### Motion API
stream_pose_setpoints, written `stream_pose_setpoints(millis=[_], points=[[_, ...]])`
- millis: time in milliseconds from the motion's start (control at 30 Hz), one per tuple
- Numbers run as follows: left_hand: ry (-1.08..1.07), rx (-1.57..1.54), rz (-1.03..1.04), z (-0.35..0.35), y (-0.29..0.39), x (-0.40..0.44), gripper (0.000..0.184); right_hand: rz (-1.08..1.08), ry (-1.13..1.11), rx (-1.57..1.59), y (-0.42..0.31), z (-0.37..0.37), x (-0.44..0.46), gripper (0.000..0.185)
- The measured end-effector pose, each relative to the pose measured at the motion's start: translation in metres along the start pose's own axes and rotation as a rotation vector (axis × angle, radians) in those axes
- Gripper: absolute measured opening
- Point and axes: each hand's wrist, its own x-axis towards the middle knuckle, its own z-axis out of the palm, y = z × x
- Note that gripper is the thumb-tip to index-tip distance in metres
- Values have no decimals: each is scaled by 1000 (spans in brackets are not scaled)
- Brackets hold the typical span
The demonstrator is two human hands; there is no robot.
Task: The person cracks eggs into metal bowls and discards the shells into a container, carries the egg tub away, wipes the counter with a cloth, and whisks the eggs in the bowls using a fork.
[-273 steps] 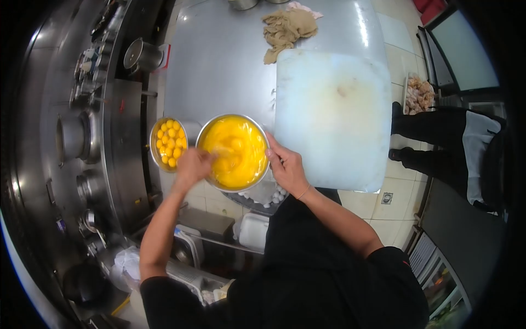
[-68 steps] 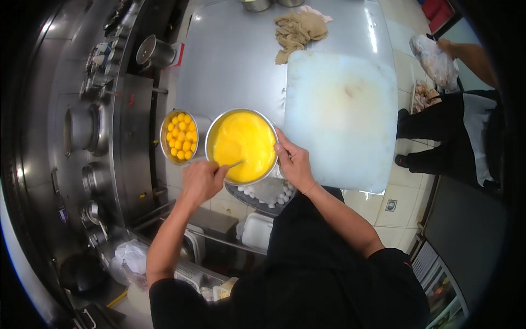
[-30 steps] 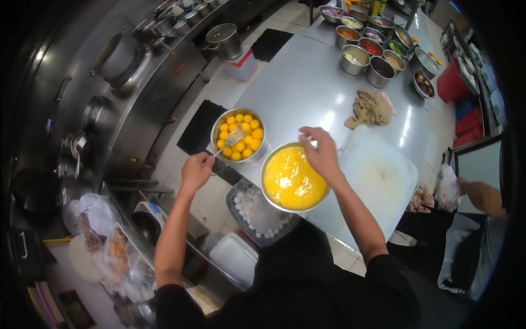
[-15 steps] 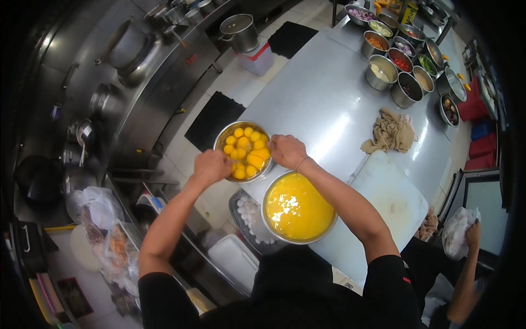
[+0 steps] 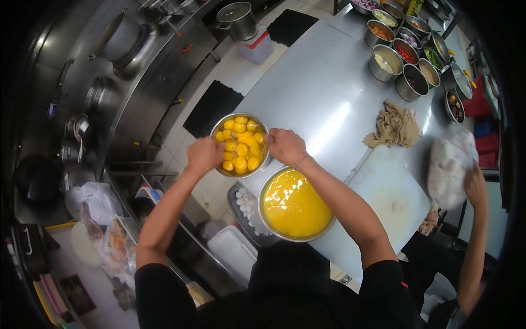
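A steel bowl of yolks [image 5: 241,145] stands at the corner of the steel table. My left hand [image 5: 206,154] is closed at its left side, over the rim; the whisk it held is not clearly visible now. My right hand [image 5: 286,147] grips the right side of the same bowl's rim. Several yolks are whole, and some in the middle look broken. Below my right forearm sits a larger steel bowl of beaten yellow egg [image 5: 296,204], which neither hand touches. A dark tray of eggshells [image 5: 249,211] lies beneath the table corner.
A white cutting board [image 5: 383,197] lies right of the large bowl, with a brown cloth [image 5: 395,125] beyond. Small bowls of ingredients [image 5: 405,52] crowd the far right. Another person's hand [image 5: 475,183] holds a plastic bag [image 5: 452,167] near the board.
Both hands have gone from the large bowl to the yolk bowl. Some yolks have broken. The other person's bag has moved up beside the table. The view has turned.
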Motion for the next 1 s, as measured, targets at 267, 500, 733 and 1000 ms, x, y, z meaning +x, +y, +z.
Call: stream_pose_setpoints(millis=[267, 500, 733, 1000], points=[[-189, 76, 182, -6, 5, -13, 35, 27, 35, 2, -1, 2, 1, 30], [-211, 72, 199, -11, 6, -14, 29, 74, 28, 21, -6, 3, -4, 31], [-168, -56, 3, -10, -7, 8, 30, 79, 54, 35, -3, 5, -6, 31], [-123, -35, 31, -9, -2, 0, 31, 83, 50, 46, -5, 5, -4, 30]])
